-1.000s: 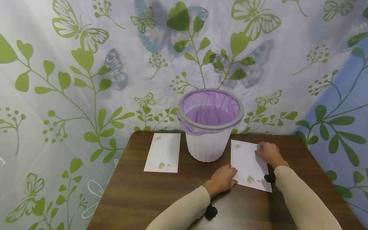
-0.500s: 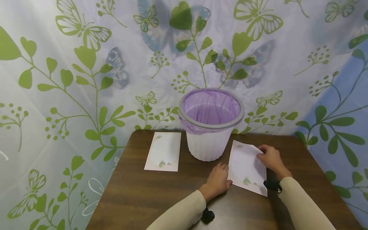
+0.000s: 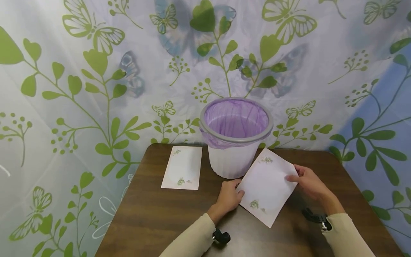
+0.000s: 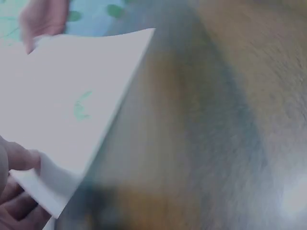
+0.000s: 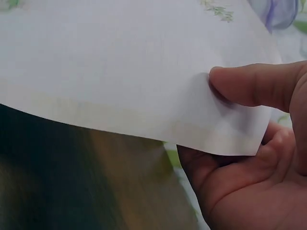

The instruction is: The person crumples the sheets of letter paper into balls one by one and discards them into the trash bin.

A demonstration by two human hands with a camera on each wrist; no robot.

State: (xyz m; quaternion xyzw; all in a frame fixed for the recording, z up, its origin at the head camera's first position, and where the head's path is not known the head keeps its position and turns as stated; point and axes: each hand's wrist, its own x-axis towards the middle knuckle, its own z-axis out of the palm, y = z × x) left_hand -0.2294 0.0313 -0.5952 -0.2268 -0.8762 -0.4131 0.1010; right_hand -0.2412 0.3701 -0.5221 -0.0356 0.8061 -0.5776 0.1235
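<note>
A pale sheet of paper with small green plant prints is lifted and turned aslant in front of the bin. My right hand pinches its right corner, thumb on top and fingers beneath, as the right wrist view shows on the paper. On the opposite side my left hand pinches the left edge; in the left wrist view the thumb of the left hand lies over the sheet and the other fingers curl under it. A second, similar sheet lies flat on the table at the left.
A white bin with a grey rim and purple liner stands at the back of the brown wooden table. Behind hangs a curtain printed with green leaves and butterflies.
The right-hand sheet has come up off the table and turned clockwise in view. My left hand has moved left and now grips its edge; the right hand's hold has shifted to the corner.
</note>
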